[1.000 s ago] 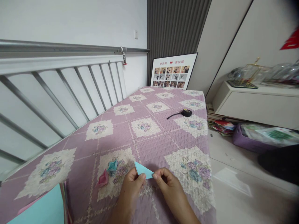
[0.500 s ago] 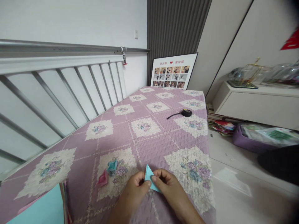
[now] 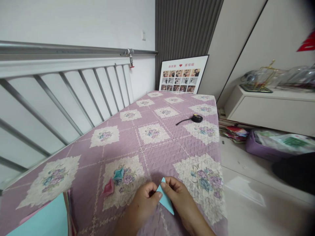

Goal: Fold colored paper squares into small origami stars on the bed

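A folded piece of light blue paper point(image 3: 166, 201), pointed at its lower end, is pinched between both hands above the quilted cloth. My left hand point(image 3: 147, 198) is closed on its left edge, thumb on top. My right hand point(image 3: 177, 194) grips the upper right part with thumb and forefinger, and partly covers the tip. To the left lie two small folded paper pieces, a teal one point(image 3: 118, 174) and a pink one point(image 3: 108, 187), close together on the cloth.
A stack of coloured paper point(image 3: 46, 218) lies at the lower left. A black tape measure point(image 3: 197, 118) with a strap rests farther back on the purple floral cloth point(image 3: 157, 154). A radiator point(image 3: 81, 98) runs along the left; a purple bin point(image 3: 261, 149) stands right.
The blue paper has turned in my hands: its upper tip has moved right and its lower point now hangs further down. My right fingers have shifted nearer the upper tip.
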The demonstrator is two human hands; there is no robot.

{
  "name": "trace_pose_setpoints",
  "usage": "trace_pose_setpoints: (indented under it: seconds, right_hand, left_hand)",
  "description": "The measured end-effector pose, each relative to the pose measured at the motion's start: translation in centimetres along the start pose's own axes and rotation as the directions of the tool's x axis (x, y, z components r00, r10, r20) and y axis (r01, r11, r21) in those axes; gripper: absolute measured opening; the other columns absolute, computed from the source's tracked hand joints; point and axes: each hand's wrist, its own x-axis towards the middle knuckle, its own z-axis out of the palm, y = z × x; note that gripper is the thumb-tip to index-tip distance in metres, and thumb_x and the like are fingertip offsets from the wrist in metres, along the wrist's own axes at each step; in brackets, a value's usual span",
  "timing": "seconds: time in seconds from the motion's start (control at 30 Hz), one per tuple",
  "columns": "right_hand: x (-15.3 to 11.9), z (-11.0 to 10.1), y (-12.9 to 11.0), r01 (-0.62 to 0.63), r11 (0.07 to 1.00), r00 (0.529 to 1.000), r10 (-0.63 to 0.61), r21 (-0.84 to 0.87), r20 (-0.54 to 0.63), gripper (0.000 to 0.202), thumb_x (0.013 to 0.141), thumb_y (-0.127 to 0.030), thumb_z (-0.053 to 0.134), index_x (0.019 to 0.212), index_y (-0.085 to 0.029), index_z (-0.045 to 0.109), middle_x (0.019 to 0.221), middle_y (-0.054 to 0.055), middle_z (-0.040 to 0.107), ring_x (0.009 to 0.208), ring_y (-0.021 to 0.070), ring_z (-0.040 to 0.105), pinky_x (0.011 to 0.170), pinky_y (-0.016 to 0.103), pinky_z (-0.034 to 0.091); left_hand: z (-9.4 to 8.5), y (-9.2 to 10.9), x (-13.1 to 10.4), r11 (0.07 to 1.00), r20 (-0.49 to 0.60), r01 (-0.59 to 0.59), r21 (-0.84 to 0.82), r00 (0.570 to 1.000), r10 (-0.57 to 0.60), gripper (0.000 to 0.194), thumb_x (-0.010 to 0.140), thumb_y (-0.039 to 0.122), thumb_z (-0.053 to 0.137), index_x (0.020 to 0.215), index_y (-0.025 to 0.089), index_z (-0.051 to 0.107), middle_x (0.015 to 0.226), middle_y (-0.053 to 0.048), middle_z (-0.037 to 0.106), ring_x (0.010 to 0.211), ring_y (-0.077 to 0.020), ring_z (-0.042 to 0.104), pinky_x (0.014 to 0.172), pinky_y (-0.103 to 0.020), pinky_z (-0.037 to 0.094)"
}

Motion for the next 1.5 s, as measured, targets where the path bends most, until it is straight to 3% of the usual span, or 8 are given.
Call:
trace_pose_setpoints:
  seconds: [0.13, 0.33, 0.57, 0.73, 0.9, 1.17, 1.5]
  right_hand:
    - [-0.1, 0.2, 0.3, 0.006, 0.999, 0.997, -0.004, 0.031, -0.072, 0.036, 0.070, -0.051, 0.068, 0.063, -0.020, 0.050, 0.055, -0.007, 0.041, 0.051, 0.0086, 0.034, 0.049, 0.021, 0.028]
    - [0.1, 0.0, 0.6, -0.003, 1.000, 0.998, 0.003, -0.002, -0.057, 0.036, 0.074, -0.053, 0.063, 0.065, -0.020, 0.049, 0.057, -0.007, 0.038, 0.053, 0.0092, 0.032, 0.048, 0.021, 0.028]
    - [0.3, -0.4, 0.8, 0.049, 0.996, 0.991, -0.058, -0.080, -0.119, 0.034, 0.077, -0.052, 0.059, 0.066, -0.021, 0.050, 0.058, -0.007, 0.038, 0.054, 0.0103, 0.033, 0.049, 0.022, 0.029]
    - [0.4, -0.5, 0.4, 0.045, 0.996, 0.999, -0.047, -0.074, -0.020, 0.033, 0.075, -0.052, 0.061, 0.078, -0.020, 0.057, 0.065, -0.005, 0.046, 0.058, 0.0112, 0.039, 0.054, 0.023, 0.033]
    - [0.4, -0.6, 0.4, 0.071, 0.971, 0.997, -0.059, -0.229, 0.055, 0.031, 0.075, -0.047, 0.060, 0.065, -0.019, 0.051, 0.059, -0.006, 0.039, 0.057, 0.0107, 0.034, 0.054, 0.023, 0.029]
    - [0.4, -0.3, 0.8, 0.115, 0.951, 0.993, -0.119, -0.287, 0.005, 0.028, 0.077, -0.041, 0.055, 0.061, -0.021, 0.044, 0.058, -0.006, 0.036, 0.057, 0.0114, 0.034, 0.054, 0.024, 0.028]
    - [0.4, 0.0, 0.3, 0.138, 0.943, 0.990, -0.142, -0.304, 0.010, 0.029, 0.076, -0.044, 0.056, 0.061, -0.021, 0.047, 0.059, -0.005, 0.040, 0.058, 0.0126, 0.036, 0.055, 0.024, 0.031]
  left_hand:
    - [0.1, 0.3, -0.2, 1.000, 0.021, 0.012, 0.028, 1.000, -0.013, 0.012, 0.075, 0.026, 0.051, 0.067, 0.019, 0.050, 0.062, 0.005, 0.045, 0.061, -0.0120, 0.042, 0.058, -0.024, 0.031]
    - [0.0, 0.2, -0.2, 0.999, 0.025, 0.024, 0.039, 0.999, -0.025, 0.011, 0.076, 0.026, 0.052, 0.067, 0.019, 0.050, 0.061, 0.005, 0.044, 0.059, -0.0120, 0.041, 0.056, -0.024, 0.031]
    - [0.2, 0.2, -0.3, 0.998, 0.020, 0.025, 0.057, 0.999, -0.026, 0.011, 0.076, 0.026, 0.053, 0.067, 0.019, 0.053, 0.061, 0.005, 0.045, 0.059, -0.0117, 0.042, 0.056, -0.024, 0.031]
    - [0.0, -0.6, 0.3, 0.999, -0.070, -0.004, -0.037, 0.998, 0.001, 0.013, 0.077, 0.027, 0.052, 0.066, 0.019, 0.049, 0.059, 0.006, 0.042, 0.057, -0.0115, 0.040, 0.055, -0.023, 0.030]
    - [-0.1, -1.2, 0.8, 0.989, -0.150, -0.030, -0.143, 0.989, 0.009, 0.017, 0.078, 0.031, 0.050, 0.066, 0.020, 0.046, 0.056, 0.007, 0.038, 0.053, -0.0105, 0.035, 0.053, -0.023, 0.030]
    - [-0.2, -0.7, 0.6, 0.992, -0.109, -0.051, -0.118, 0.993, 0.038, 0.017, 0.077, 0.032, 0.053, 0.066, 0.019, 0.048, 0.059, 0.006, 0.038, 0.056, -0.0106, 0.036, 0.055, -0.023, 0.029]
    - [-0.3, -0.3, 0.5, 0.991, -0.098, -0.079, -0.105, 0.993, 0.069, 0.015, 0.078, 0.031, 0.052, 0.070, 0.019, 0.050, 0.065, 0.004, 0.043, 0.063, -0.0125, 0.041, 0.059, -0.024, 0.033]
